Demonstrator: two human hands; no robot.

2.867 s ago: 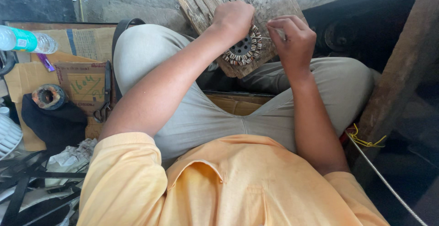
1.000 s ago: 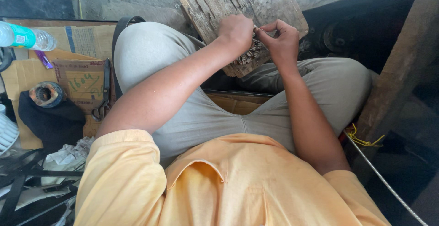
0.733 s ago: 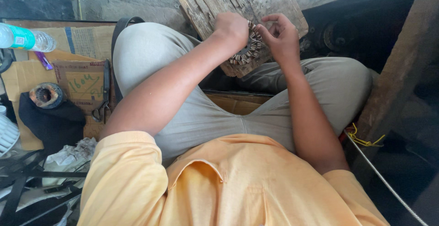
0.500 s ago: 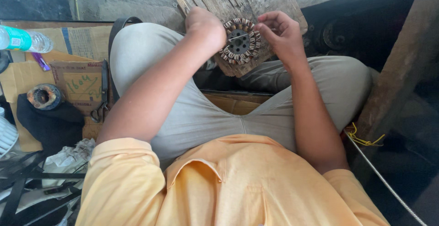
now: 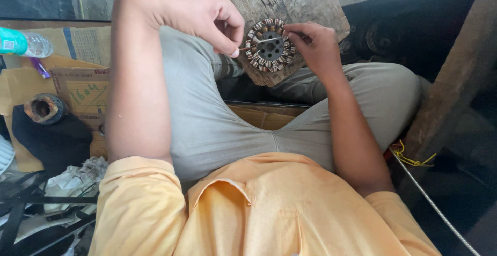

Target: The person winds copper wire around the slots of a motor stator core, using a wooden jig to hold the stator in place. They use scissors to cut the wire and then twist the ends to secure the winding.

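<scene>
Two hands meet over one small job at the far end of my view. A round coil ring (image 5: 270, 45), dark metal at the hub with pale and reddish wound bundles all round its rim, lies on a worn wooden block (image 5: 290, 2) propped between the knees. My left hand (image 5: 199, 10) is closed in a pinch, thumb against forefinger, just left of the ring; a thin wire (image 5: 247, 46) seems to run from that pinch across to the ring, though it is too fine for me to be sure. My right hand (image 5: 313, 44) sits at the ring's right edge with fingers curled shut on a slim, stick-like thing that crosses the hub; what it is I cannot tell.

As I judge it, the step goes best with the strand kept taut and low, laid flat into its slot, while the right hand steadies the ring so it does not turn on the block.

Grey trouser cloth looks soft and creased, and the yellow shirt (image 5: 269, 209) is smooth. On the left lie flattened cardboard (image 5: 77, 88), a clear plastic bottle (image 5: 23, 42) and a grimy round metal part (image 5: 44, 108) on black cloth. To the right, a rough timber post (image 5: 455, 75) stands beside a yellow twist of wire (image 5: 411, 157).
</scene>
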